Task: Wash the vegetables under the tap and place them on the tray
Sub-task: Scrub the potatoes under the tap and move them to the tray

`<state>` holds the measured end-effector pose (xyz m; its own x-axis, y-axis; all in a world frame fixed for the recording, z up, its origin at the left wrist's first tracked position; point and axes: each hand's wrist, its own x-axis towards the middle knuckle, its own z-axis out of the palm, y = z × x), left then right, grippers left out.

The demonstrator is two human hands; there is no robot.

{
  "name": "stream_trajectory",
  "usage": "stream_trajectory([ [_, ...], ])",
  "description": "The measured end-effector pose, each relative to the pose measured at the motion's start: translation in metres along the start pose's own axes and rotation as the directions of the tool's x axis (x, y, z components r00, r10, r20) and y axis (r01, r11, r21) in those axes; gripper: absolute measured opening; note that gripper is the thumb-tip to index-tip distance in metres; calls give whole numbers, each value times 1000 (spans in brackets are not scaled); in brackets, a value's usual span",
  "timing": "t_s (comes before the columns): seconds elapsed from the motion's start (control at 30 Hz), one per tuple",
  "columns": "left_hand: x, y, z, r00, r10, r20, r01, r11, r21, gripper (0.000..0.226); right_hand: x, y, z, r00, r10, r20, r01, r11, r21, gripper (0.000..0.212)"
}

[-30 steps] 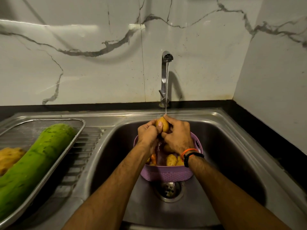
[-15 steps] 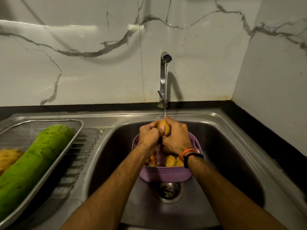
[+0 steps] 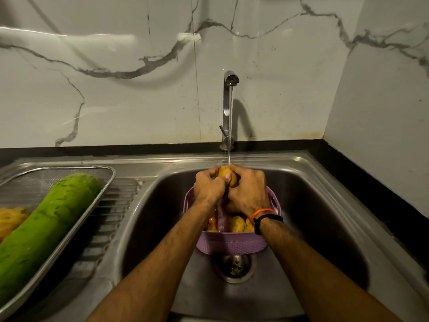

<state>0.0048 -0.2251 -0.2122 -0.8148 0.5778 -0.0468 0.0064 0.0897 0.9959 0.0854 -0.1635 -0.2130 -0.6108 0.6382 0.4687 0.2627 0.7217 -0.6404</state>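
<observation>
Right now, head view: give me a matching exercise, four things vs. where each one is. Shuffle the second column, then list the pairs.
Things:
1. potato
2. gourd
3. basket
4. drain

Places:
A. lying in the metal tray on the left
B. in the sink floor, just in front of the basket
C. held in both hands, left hand and right hand, under the tap's stream
D. standing in the sink basin, under the hands, with more vegetables inside

Pairs: 1-C, 2-A, 3-D, 4-B
</observation>
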Motion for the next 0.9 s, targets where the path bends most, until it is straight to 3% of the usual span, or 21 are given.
stream_trajectory([
  [0.1, -5, 3, -1, 995, 97, 29, -100, 983, 155, 46, 2, 1, 0, 996, 40, 83, -40, 999, 2, 33],
  [0.2, 1, -1, -1, 991, 129, -20, -124, 978, 165, 52, 1, 1, -3, 993, 78, 94, -82, 996, 39, 47],
  [0.27, 2, -1, -2, 997, 78, -3, -77, 992, 98, 50, 1, 1, -4, 989, 125, 75, -131, 988, 79, 56],
  [0.37, 5, -4, -6, 992, -53, 119, 71, 985, -154, 25, 1, 4, -4, 981, 185, 49, -191, 961, 198, 60],
  [0.5, 12, -9, -7, 994, -16, 107, 36, 981, -190, 24, -1, -1, -6, 993, 64, 102, -73, 993, 89, 53],
  [0.7, 12, -11, -8, 998, 39, 41, -34, 992, -122, 35, 3, -1, -3, 961, 6, 276, 1, 1000, -26, 75],
  [0.83, 13, -8, -7, 998, 27, -58, -33, 993, -117, 32, 1, 0, 0, 993, -69, 98, 75, 995, -61, 56],
  [0.9, 14, -7, -8, 999, 29, -34, -34, 990, -134, 31, 2, -1, 0, 996, -63, 63, 67, 995, -72, 54],
])
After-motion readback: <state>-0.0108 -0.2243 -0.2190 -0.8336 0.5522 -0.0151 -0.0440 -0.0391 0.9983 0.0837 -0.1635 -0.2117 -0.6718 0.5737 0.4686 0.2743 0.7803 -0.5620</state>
